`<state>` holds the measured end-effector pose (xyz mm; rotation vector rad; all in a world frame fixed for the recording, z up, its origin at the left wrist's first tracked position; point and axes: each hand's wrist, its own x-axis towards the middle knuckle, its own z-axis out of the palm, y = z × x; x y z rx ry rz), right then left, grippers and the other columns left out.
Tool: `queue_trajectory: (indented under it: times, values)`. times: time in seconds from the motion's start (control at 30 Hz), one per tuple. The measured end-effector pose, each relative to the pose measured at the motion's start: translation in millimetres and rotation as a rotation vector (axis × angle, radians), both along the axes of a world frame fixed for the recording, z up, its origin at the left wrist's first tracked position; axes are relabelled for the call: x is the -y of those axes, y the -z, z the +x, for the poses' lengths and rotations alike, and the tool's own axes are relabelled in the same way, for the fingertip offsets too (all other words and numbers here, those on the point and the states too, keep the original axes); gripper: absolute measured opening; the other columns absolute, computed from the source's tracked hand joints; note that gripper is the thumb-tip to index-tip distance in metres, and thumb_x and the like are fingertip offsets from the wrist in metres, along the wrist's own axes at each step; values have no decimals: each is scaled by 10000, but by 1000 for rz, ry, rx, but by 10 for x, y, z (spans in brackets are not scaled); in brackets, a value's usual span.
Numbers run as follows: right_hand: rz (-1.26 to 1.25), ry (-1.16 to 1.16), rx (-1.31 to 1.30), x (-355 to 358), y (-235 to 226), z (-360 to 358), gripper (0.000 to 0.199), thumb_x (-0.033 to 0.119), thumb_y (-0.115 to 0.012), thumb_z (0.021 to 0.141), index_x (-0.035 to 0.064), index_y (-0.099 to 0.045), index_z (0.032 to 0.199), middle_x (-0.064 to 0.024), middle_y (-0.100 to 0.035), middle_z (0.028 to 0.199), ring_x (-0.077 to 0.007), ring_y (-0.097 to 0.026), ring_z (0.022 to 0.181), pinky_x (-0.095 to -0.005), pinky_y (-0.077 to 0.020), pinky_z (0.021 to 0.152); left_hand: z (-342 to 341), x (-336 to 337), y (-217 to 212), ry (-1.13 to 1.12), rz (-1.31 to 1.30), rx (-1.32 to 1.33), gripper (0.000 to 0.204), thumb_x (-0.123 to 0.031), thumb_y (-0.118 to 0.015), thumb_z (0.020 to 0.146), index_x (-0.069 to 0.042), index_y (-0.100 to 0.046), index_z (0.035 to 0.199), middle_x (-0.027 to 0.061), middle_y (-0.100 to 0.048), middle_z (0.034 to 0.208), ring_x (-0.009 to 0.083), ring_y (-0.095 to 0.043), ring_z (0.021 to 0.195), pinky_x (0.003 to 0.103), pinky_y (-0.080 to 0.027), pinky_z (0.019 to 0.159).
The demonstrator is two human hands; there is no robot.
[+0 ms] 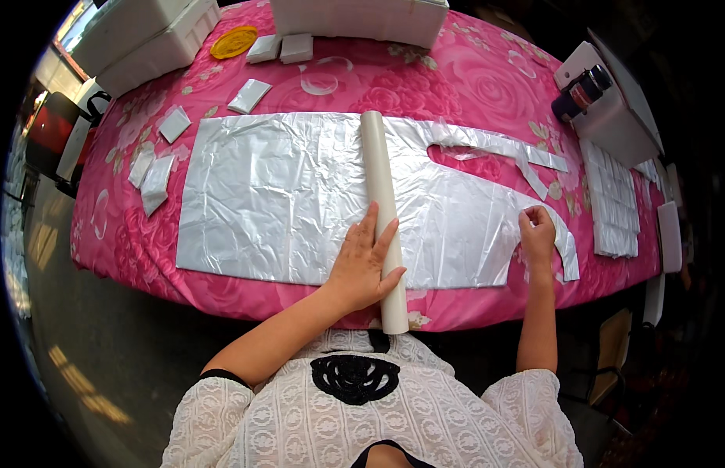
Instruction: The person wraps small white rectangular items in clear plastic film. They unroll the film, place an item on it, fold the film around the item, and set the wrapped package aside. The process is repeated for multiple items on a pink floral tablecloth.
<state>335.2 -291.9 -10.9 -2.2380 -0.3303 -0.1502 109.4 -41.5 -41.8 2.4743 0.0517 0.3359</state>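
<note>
A thin silvery-white plastic apron (261,195) lies spread over the table, its neck and straps toward the right. Across its middle rests a long off-white tube (382,187), the near end reaching past the table edge. My left hand (361,261) is laid on the tube's near half with fingers stretched and apart, pressing rather than wrapped round it. On the right, my right hand (539,228) is closed in a pinch at the near strap of the apron; its fingers partly hide the plastic there.
Small folded white packets (249,96) lie at the far left. White foam boxes (358,19) stand at the back, near a yellow round item (234,42). At the right are a stack of folded plastic (612,199) and a dark bottle (582,93). A pink floral cloth (487,70) covers the table.
</note>
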Motion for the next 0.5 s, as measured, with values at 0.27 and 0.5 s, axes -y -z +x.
queue_trajectory:
  times: [0.27, 0.5]
  values:
    - [454, -650, -723, -988, -367, -1098, 82, 42, -582, 839, 28, -533, 903, -18, -583, 809, -66, -558, 755, -196, -446, 647, 1, 64, -243, -2, -275, 66, 515, -328, -557, 851, -24, -461, 1255, 258, -337, 1351, 369, -342, 1253, 429, -281, 1032]
    - [106, -1052, -415, -1160, -468, -1468, 312, 125, -649, 768, 12, -567, 1046, -123, -603, 1018, -251, -596, 901, -320, -469, 796, -80, -179, -354, -154, -1277, -154, 195, -163, -522, 906, 16, -594, 937, 90, -651, 883, 130, -611, 806, 283, -487, 714]
